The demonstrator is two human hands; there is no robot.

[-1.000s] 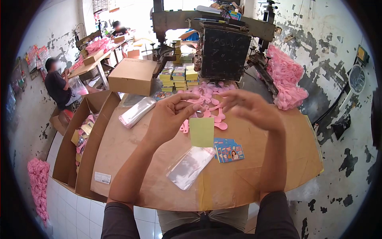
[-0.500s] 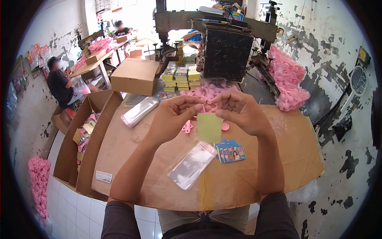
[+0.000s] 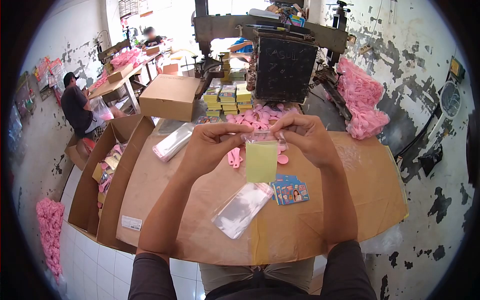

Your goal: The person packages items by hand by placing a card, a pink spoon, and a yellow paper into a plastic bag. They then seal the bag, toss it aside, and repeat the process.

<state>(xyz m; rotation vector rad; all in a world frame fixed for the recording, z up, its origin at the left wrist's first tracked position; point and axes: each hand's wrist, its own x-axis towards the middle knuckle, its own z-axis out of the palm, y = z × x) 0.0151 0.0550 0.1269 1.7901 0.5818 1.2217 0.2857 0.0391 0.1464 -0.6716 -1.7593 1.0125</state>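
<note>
Over the cardboard-covered table, my left hand (image 3: 216,146) and my right hand (image 3: 306,141) pinch the top edge of a clear plastic bag (image 3: 262,136) from either side. Inside the bag hangs a yellow-green card (image 3: 261,162). Below it, a stack of clear bags (image 3: 243,210) lies beside several blue printed cards (image 3: 292,192). Pink plastic spoons (image 3: 256,117) are heaped behind my hands, and a few lie close under them. Another bundle of clear bags (image 3: 173,142) rests to the left of my left hand.
An open carton (image 3: 131,165) with packed pieces stands at the left edge. Behind are a closed box (image 3: 169,96), stacks of cards (image 3: 228,98) and a dark machine (image 3: 285,68). Pink bags (image 3: 358,95) lie at the right. Co-workers sit at the far left (image 3: 76,106) and back.
Both hands have shifted slightly and now hold the bag's top edge flatter. The bag's opening shows more clearly, and the card hangs a little lower and to the left.
</note>
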